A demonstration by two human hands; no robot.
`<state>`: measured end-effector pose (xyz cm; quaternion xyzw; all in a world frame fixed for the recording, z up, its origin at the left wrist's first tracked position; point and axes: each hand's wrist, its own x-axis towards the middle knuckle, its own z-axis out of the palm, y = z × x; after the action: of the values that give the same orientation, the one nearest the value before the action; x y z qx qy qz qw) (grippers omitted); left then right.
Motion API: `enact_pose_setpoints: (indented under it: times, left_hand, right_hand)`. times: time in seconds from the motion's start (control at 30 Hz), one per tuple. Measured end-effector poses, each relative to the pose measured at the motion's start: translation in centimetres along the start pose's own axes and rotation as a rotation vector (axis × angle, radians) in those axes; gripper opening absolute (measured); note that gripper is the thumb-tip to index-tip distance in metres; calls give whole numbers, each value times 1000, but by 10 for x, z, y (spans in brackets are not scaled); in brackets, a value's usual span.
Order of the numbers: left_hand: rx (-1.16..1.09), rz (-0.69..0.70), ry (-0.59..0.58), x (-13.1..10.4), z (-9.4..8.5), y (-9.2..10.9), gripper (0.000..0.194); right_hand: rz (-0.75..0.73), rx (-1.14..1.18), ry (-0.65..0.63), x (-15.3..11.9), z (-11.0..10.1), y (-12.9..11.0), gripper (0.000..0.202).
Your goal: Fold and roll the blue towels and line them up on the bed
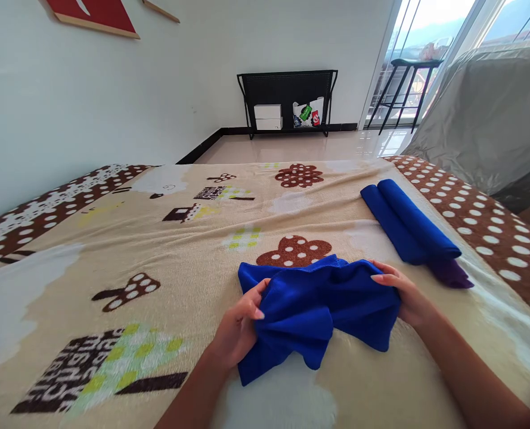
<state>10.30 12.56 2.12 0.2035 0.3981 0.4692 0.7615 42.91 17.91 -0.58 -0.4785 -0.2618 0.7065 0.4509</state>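
Observation:
A crumpled blue cloth (309,304) is held up a little over the patterned blanket, or rests on it; I cannot tell which. My left hand (242,322) grips its left part, thumb on top and the other fingers partly hidden behind the fabric. At the cloth's upper right corner, my right hand (401,292) pinches the edge between thumb and fingers. Between the hands the fabric sags in loose folds. Beyond my right hand lies a folded blue cloth (412,220), with a piece of purple fabric (451,273) sticking out from under its near end.
The cream blanket (193,250) has a brown polka-dot border (483,220). Past its far edge, a black rack (287,89) holds white boxes (268,117) and a printed bag (308,113). On the right stand a grey-covered bulk (497,101) and a stool (410,77) by the window.

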Motion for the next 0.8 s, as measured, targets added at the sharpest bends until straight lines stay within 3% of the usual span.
enact_pose_setpoints:
  times: [0.07,0.13,0.33,0.47,0.8]
  left_hand:
    - [57,-2,-114,-4,-8,3,67]
    - [114,1,-135,-7,-13,6,69]
    - [106,124,127,-7,-25,25,57]
    - [47,182,278,-2,-37,38,56]
    - [-41,250,393,0,-53,53,56]
  right_hand:
    - [-9,-11,-2,0,-6,-5,53]
    - [-33,-11,33,2,-15,-10,57]
    - [-132,29,239,14,-41,-21,47]
    - [-153,49,280,19,-47,-22,42]
    - [-207,138,344,21,-49,-22,26]
